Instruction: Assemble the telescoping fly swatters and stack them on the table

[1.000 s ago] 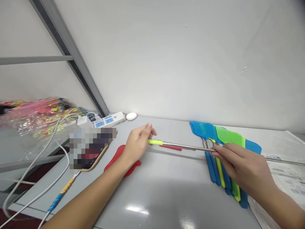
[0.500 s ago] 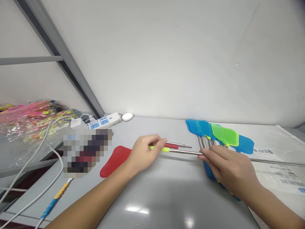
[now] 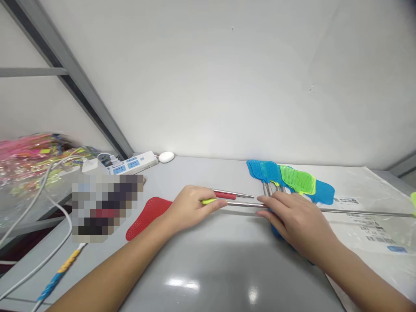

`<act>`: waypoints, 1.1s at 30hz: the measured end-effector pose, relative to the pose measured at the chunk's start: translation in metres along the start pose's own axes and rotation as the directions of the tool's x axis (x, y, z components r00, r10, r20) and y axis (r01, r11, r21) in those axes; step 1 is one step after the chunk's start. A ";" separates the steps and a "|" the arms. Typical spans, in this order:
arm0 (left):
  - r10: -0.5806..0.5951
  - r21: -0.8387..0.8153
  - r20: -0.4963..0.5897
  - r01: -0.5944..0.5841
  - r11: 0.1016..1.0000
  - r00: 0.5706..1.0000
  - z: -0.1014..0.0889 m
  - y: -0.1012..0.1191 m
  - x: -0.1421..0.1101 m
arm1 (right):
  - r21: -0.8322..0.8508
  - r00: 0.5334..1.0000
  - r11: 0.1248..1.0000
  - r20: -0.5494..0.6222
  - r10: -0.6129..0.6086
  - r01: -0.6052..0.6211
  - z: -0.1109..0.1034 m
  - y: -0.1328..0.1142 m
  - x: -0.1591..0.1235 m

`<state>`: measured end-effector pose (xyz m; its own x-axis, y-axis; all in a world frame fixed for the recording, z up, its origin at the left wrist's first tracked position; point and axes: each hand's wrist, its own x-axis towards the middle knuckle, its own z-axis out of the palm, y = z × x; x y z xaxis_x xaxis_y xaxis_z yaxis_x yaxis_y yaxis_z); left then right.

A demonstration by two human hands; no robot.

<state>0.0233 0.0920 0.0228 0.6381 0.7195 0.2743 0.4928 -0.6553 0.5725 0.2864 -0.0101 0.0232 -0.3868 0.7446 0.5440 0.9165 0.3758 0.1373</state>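
Left hand (image 3: pixel 195 208): pinching the yellow grip (image 3: pixel 208 201), thumb against fingers.
Right hand (image 3: pixel 297 221): thumb and fingers either side of the rod (image 3: pixel 242 204); cannot tell whether they press it.
Rod's place: across the middle, from the left hand out to the right.
Blue swatters (image 3: pixel 264 170), green swatter (image 3: pixel 297 178): overlapping, beyond the right hand.
Red swatter (image 3: pixel 147 216): left, partly behind the left forearm.
Power strip (image 3: pixel 133 164): far left.

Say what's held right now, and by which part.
A metal rod: the left hand holds it at its yellow-green grip. The right hand is farther along it; whether gripping, I can't tell.
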 end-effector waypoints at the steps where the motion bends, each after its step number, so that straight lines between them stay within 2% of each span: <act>1: 0.011 0.028 -0.018 -0.010 1.000 1.000 -0.004 -0.004 0.000 | -0.004 1.000 1.000 0.016 0.005 -0.005 -0.001 0.006 -0.001; 3: 0.013 0.090 -0.098 -0.004 0.996 0.995 -0.016 -0.015 0.001 | -0.011 1.000 1.000 0.025 0.009 -0.008 -0.003 0.019 -0.003; 5: -0.005 0.144 -0.228 0.039 0.989 0.974 -0.031 -0.027 0.001 | -0.011 1.000 1.000 0.022 0.007 -0.007 -0.003 0.031 -0.005; 8: -0.030 0.189 -0.426 0.121 0.975 0.904 -0.050 -0.044 -0.001 | -0.018 1.000 1.000 0.009 0.014 -0.013 -0.001 0.040 -0.007; 10: -0.040 0.193 -0.503 0.157 0.968 0.863 -0.059 -0.052 -0.002 | -0.018 1.000 1.000 -0.005 0.016 -0.016 0.000 0.042 -0.008; 14: -0.047 0.188 -0.560 0.182 0.965 0.827 -0.065 -0.059 -0.003 | 0.001 0.999 1.000 -0.046 0.016 -0.016 -0.001 0.043 -0.009; 19: -0.111 0.089 -0.563 0.194 0.977 0.819 -0.056 -0.056 -0.003 | 0.029 0.995 1.000 -0.097 0.013 -0.010 -0.001 0.046 -0.012; 25: -0.118 0.078 -0.650 0.220 0.972 0.750 -0.047 -0.048 -0.003 | -0.006 0.988 0.999 -0.144 -0.049 0.049 -0.005 0.047 -0.015; 28: -0.088 0.070 -0.615 0.166 0.984 0.783 -0.037 -0.036 -0.003 | -0.018 0.988 0.997 -0.135 -0.081 0.079 -0.007 0.041 -0.014; 33: 0.030 0.039 -0.407 -0.016 0.999 0.913 -0.005 -0.002 -0.005 | -0.021 0.978 0.988 -0.138 -0.154 0.152 -0.010 0.021 -0.008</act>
<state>0.0162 0.0910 0.0248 0.3570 0.7306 0.5821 0.5054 -0.6751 0.5375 0.3096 -0.0142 0.0301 -0.5054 0.5946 0.6253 0.8488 0.4730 0.2363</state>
